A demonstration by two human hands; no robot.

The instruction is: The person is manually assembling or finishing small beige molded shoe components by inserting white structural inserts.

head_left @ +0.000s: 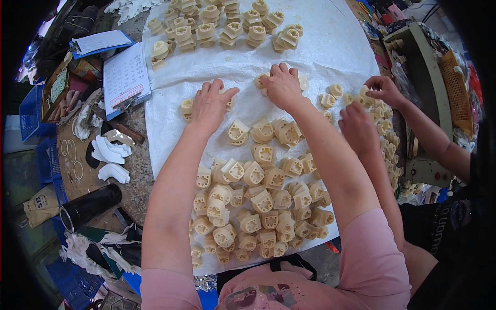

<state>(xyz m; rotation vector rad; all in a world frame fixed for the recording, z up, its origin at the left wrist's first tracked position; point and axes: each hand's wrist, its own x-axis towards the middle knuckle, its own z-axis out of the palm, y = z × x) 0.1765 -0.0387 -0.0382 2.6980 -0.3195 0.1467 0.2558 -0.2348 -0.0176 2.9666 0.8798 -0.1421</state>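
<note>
While cream pieces (206,33) seem already stacked at the white-covered desk's (330,41) far end, with many nearer ones (263,201) apparently left, the left hand (208,106) and right hand (282,89) half-curl over others (186,107) mid-desk, whether either grip holds any impossible to tell.

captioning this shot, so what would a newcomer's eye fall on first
Probably the crowd of cream pieces on the near part of the white sheet. Next, the person's left hand and right hand over further pieces beyond it, with a co-worker's hands toward the sheet's right side. The black cylinder lying at the left might stand out too.
</note>
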